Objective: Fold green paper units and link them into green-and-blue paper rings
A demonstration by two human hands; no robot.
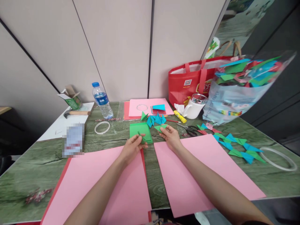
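Observation:
My left hand (133, 147) is closed on a small green folded paper piece, its fingertips over the edge of a stack of green paper squares (135, 127). To the right, my right hand (172, 137) pinches a green folded paper triangle (160, 127) between thumb and fingers. Just beyond the hands stand several blue folded paper pieces (156, 119), with a green folded piece (144, 116) beside them. Large pink sheets lie under my forearms, one on the left (98, 175) and one on the right (194, 162).
Scissors (191, 130), a yellow glue stick (180, 116) and a white mug (194, 107) are at right, before a red bag (180, 84) and a bag of paper pieces (220, 103). Linked paper shapes (236, 145) lie nearer. At left are a bottle (102, 101), tape roll (102, 127) and hammer (78, 113).

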